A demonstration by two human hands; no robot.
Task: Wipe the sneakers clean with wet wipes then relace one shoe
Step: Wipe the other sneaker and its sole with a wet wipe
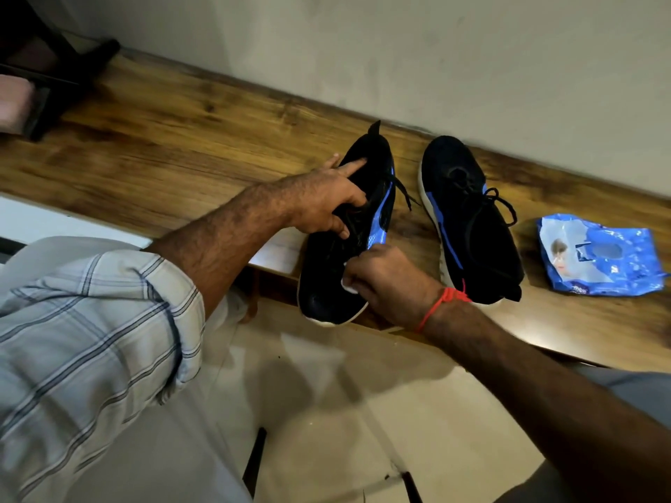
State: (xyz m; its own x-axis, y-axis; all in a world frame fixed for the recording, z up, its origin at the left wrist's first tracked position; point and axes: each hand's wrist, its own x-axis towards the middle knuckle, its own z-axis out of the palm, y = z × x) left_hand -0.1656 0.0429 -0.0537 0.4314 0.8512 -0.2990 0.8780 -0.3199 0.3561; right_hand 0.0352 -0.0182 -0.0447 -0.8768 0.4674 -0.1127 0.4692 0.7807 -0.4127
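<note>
Two black sneakers with blue side panels and white soles lie on a wooden table (163, 147). My left hand (326, 197) grips the left sneaker (326, 281) at its opening, index finger stretched over the heel. This shoe's toe hangs past the table's front edge. My right hand (392, 281) holds a white wet wipe (349, 286) bunched in curled fingers against the shoe's upper near the toe. The right sneaker (472, 226) stands apart, laced, untouched. A blue wet wipes pack (602, 259) lies to its right.
A pale wall runs along the table's far edge. Dark chair legs and a pink cloth (14, 103) sit at the far left. Tiled floor (326, 393) lies below the table's front edge, between my knees.
</note>
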